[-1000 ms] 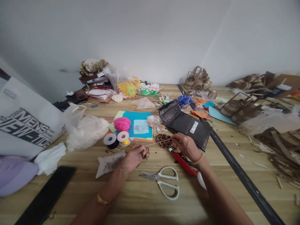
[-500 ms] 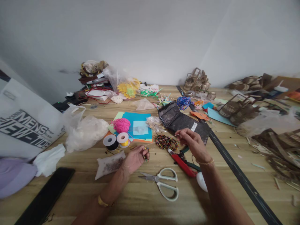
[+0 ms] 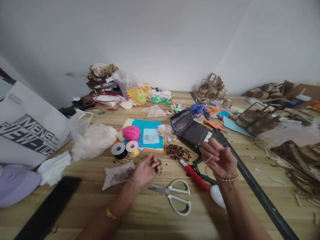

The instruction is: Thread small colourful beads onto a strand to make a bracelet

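With beads (image 3: 158, 165) pinched in the left hand (image 3: 146, 170) and thread (image 3: 209, 158) clenched in the right hand (image 3: 218, 159), the thread is best kept taut above the counter (image 3: 140, 213).

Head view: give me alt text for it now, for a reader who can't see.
Over a cluttered wooden table, the left hand pinches a few small beads while the raised right hand holds a thin pale thread. Between and below them lie a heap of mixed beads, red-handled pliers and white scissors.
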The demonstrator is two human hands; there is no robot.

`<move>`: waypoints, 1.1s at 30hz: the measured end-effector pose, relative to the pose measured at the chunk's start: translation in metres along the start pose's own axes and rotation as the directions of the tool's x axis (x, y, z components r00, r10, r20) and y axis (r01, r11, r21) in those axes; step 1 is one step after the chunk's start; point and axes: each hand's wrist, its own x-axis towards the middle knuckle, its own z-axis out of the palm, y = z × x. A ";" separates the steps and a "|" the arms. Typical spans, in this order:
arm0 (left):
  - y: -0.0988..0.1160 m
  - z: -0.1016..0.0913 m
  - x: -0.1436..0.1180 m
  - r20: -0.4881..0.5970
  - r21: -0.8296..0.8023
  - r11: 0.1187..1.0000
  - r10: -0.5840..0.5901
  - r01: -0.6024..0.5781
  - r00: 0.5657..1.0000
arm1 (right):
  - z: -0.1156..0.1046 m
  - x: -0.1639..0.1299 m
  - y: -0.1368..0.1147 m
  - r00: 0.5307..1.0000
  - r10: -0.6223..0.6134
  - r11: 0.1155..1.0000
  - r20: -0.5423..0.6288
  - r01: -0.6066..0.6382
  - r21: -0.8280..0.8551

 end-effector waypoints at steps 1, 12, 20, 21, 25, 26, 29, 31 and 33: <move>0.001 0.001 -0.001 0.001 -0.006 1.000 -0.010 0.010 1.000 | -0.001 0.000 0.001 0.997 0.029 1.000 0.069 -0.030 0.004; -0.001 0.005 -0.009 0.074 0.005 1.000 -0.024 0.024 0.997 | 0.043 0.001 0.081 0.845 0.439 0.798 0.307 -0.210 -0.565; -0.006 0.001 -0.002 -0.060 0.390 0.906 0.204 -0.166 0.977 | 0.036 0.005 0.086 0.885 0.414 0.831 0.212 -0.272 -0.485; -0.007 0.001 -0.001 -0.059 0.463 0.869 0.229 -0.176 0.972 | 0.035 0.005 0.085 0.883 0.418 0.833 0.212 -0.280 -0.478; -0.008 -0.002 0.001 -0.005 0.693 0.702 0.231 -0.163 0.973 | 0.036 0.006 0.084 0.892 0.418 0.842 0.172 -0.309 -0.441; -0.008 -0.002 0.001 0.004 0.720 0.676 0.224 -0.159 0.974 | 0.037 0.006 0.084 0.897 0.414 0.843 0.155 -0.314 -0.436; -0.008 -0.004 0.002 0.003 0.758 0.637 0.211 -0.139 0.978 | 0.035 0.007 0.088 0.905 0.405 0.846 0.129 -0.317 -0.428; -0.007 -0.006 0.003 0.000 0.777 0.617 0.204 -0.129 0.979 | 0.034 0.008 0.092 0.901 0.411 0.842 0.138 -0.317 -0.436; -0.007 -0.008 0.004 -0.001 0.786 0.605 0.204 -0.125 0.979 | 0.033 0.007 0.095 0.895 0.418 0.833 0.155 -0.310 -0.458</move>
